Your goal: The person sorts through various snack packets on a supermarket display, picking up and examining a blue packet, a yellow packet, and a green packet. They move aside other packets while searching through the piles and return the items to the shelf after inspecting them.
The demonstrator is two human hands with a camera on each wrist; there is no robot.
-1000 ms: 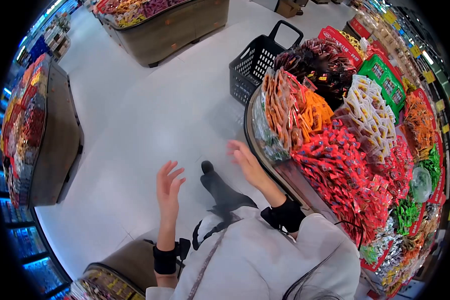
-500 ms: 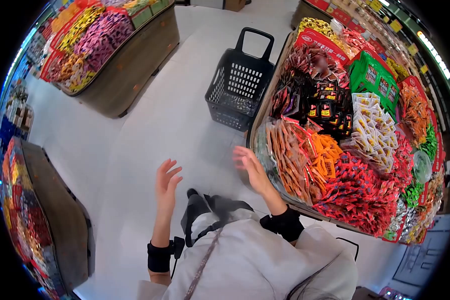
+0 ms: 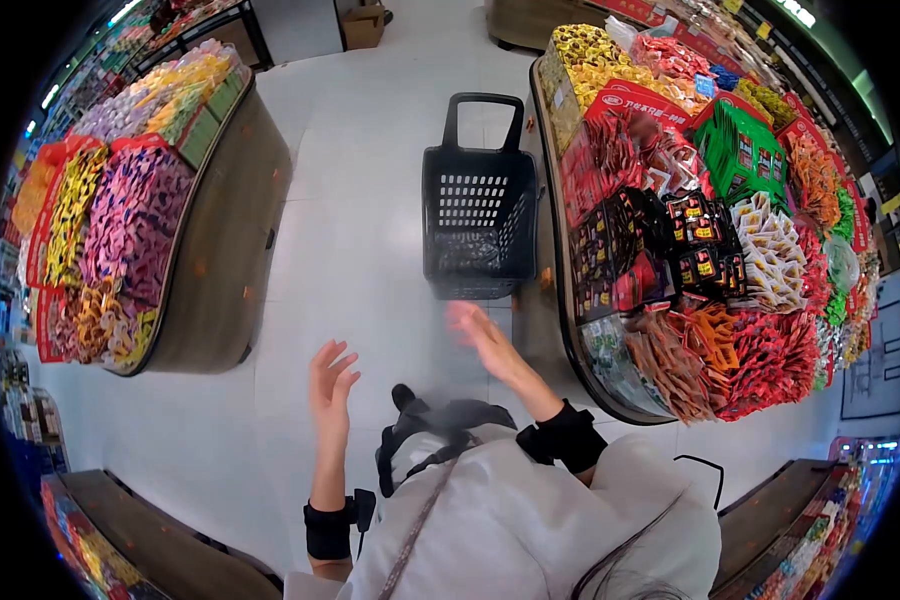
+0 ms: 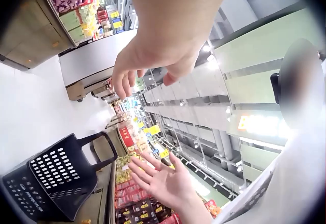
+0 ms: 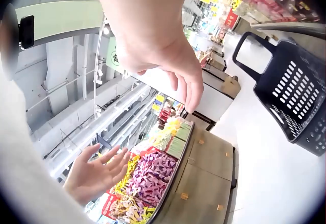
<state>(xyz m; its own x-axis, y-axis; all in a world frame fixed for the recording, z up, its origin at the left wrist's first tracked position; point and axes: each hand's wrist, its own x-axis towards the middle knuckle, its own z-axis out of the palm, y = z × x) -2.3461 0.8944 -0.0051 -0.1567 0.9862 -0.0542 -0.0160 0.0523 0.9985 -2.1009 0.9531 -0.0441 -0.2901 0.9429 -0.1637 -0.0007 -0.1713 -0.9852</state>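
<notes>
Both hands are held up in front of the body with nothing in them. The left hand (image 3: pixel 331 385) has loosely bent fingers and hangs over the pale floor. Over on the right, the right hand (image 3: pixel 480 333) reaches forward with relaxed fingers, just short of the black shopping basket (image 3: pixel 480 273) in the head view. That basket stands on the floor ahead, its tall handle (image 3: pixel 483 98) raised at the far side. In the left wrist view the right hand (image 4: pixel 168 180) shows its palm, fingers spread. The left hand (image 5: pixel 99 173) appears likewise in the right wrist view.
A bin heaped with wrapped snacks stands right of the basket, with black packets (image 3: pixel 705 240) and white packets (image 3: pixel 770 255). Across the aisle, another bin (image 3: pixel 220 240) carries purple-wrapped sweets (image 3: pixel 138 215). More bins flank the person below. A cardboard box (image 3: pixel 363 27) lies far ahead.
The view has turned rightward and the basket now stands straight ahead, nearer the hands. The left bin has come closer alongside. Both hands keep much the same pose, still empty.
</notes>
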